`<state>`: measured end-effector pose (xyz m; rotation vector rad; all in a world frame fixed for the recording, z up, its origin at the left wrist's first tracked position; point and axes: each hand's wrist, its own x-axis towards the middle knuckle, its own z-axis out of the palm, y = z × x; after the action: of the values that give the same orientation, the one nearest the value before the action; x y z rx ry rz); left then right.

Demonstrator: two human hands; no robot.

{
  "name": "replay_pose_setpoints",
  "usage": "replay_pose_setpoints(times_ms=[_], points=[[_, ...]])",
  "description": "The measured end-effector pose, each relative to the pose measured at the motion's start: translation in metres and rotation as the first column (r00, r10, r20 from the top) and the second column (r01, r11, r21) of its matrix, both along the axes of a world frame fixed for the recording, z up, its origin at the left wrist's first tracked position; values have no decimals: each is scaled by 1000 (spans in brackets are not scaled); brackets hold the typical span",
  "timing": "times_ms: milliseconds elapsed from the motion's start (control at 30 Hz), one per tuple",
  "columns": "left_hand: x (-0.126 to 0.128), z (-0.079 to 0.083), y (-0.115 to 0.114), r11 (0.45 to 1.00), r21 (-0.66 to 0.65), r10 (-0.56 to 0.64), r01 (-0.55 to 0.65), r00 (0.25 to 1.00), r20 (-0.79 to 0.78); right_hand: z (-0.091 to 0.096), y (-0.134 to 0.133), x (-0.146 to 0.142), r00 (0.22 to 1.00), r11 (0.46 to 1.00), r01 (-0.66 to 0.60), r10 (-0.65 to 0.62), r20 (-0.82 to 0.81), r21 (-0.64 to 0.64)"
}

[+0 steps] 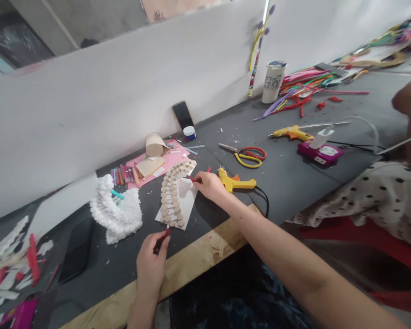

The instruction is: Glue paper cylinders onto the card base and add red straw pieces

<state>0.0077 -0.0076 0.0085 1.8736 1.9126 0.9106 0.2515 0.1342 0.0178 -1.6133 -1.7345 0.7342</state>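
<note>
I see the left hand (153, 256) pinching a red stick (167, 231) by the near end of the disc-covered card (187, 196) on the table (284, 183), the right hand (208, 185) a second red stick (192, 178) at its right edge, seemingly positioning them, so steady alignment looks needed next.

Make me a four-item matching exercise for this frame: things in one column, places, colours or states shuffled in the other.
1. Left hand
2. Beige discs
3. Scissors
4. Jar

A. Partly red, partly yellow
B. In front of the propped phone
C. In curved rows on a white sheet
D. Holding a slim red item

Pairs: 1-D, 2-C, 3-A, 4-B
</note>
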Motion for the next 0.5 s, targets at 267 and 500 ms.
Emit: replay_pose_setpoints(times_ms=[267, 500], points=[[-4, -8, -3, 999, 15, -30, 30, 1000, 7, -2, 2, -7, 999, 1000, 26, -26, 29, -10], [-3, -9, -5, 999, 16, -32, 32, 999, 12, -4, 6, -10, 998, 1000, 20, -19, 57, -20]])
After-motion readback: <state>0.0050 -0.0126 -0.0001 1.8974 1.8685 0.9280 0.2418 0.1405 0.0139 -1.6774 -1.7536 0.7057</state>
